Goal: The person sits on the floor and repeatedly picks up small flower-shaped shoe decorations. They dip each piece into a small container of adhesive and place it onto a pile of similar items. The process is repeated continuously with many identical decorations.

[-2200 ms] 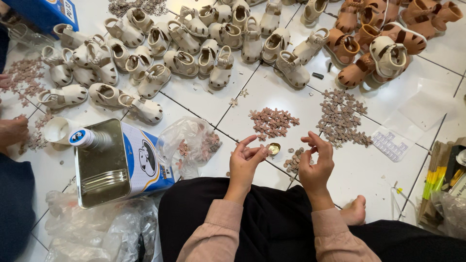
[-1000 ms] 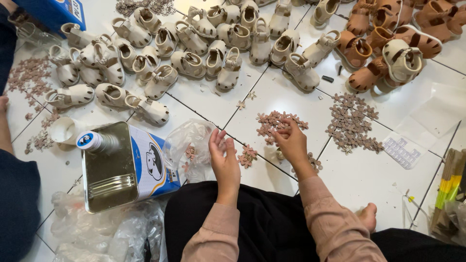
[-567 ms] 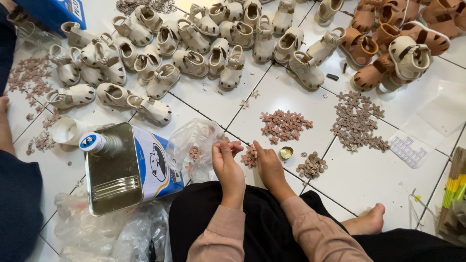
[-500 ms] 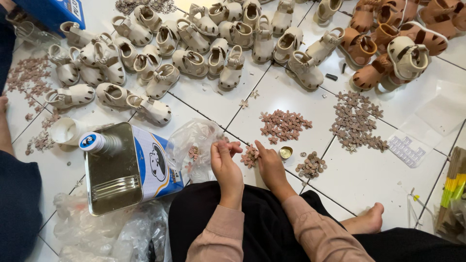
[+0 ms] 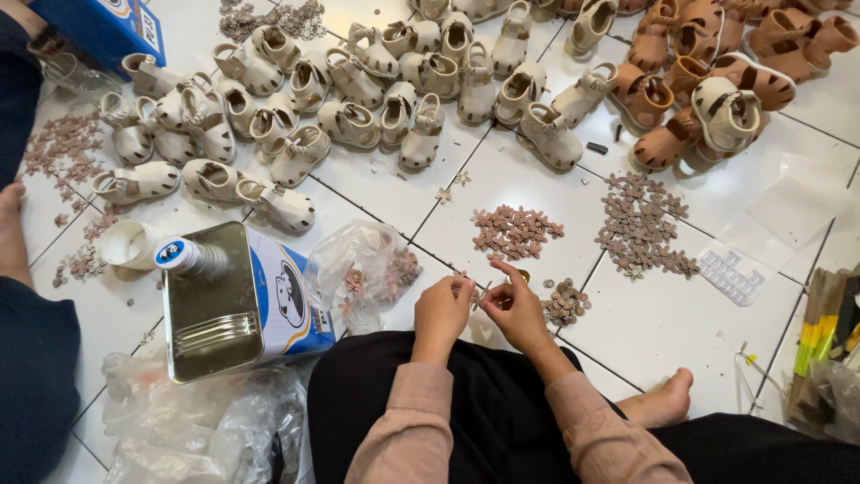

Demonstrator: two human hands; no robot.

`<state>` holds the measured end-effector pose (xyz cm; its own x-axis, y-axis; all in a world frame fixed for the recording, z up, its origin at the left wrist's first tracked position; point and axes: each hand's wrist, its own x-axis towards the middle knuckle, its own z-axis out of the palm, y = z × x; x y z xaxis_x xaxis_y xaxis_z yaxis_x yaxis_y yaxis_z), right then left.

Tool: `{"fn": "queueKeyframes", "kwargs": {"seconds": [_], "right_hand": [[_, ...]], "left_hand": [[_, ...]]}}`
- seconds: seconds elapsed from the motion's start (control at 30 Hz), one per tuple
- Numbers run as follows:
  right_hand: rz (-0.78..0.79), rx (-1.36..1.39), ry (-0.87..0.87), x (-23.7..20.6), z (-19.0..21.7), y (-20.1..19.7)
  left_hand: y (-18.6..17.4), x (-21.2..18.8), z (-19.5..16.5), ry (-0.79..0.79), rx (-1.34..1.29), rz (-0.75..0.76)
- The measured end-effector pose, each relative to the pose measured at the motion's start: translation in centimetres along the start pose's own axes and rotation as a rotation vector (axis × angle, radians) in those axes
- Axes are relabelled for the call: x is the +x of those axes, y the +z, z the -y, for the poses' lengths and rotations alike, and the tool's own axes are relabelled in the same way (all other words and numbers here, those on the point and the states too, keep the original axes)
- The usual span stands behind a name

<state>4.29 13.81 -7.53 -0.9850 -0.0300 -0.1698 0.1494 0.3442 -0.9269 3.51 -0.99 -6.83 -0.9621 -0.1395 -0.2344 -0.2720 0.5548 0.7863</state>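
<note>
Head view recorded a tiled white floor crowded with stock. Cream child sandals lay in loose rows across the top, tan sandals at upper right. Flat brown flower-shaped cut-outs formed two piles: a small pile and a larger pile beside it, with a third scatter at far left. A stack of small round brown pieces sat just beside the right hand. A rectangular metal can with blue and white sides and a capped spout lay on its side at left, near a white cup. A clear crumpled plastic bag held more brown flowers; further crumpled plastic lay below the can.

Left hand and right hand met above the lap, fingers curled and pinched together at the tips over a very small piece; which hand gripped it could not be told. A bare foot rested on the tile at right. Another person's dark sleeve edged the left.
</note>
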Motion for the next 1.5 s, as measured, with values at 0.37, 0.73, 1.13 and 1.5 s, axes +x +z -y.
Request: {"fn": "queueKeyframes", "kwargs": {"seconds": [0.37,0.73,1.13,1.5], "right_hand": [[-0.135,-0.37,0.032,-0.6,-0.8,-2.0],[-0.294,-0.688,-0.304,0.5,-1.8,-3.0],[-0.282,-0.711,-0.267,1.0,-1.7,-2.3],[-0.18,0.209,0.11,0.7,-1.3,-5.6]], "left_hand": [[0.9,0.2,0.8,-0.006,-0.103,-0.027],[0.7,0.3,-1.0,0.024,-0.752,0.023],[0.1,-0.1,-2.2,0.068,-0.622,0.024],[1.2,0.0,-1.6,-0.036,-0.861,0.101]]}}
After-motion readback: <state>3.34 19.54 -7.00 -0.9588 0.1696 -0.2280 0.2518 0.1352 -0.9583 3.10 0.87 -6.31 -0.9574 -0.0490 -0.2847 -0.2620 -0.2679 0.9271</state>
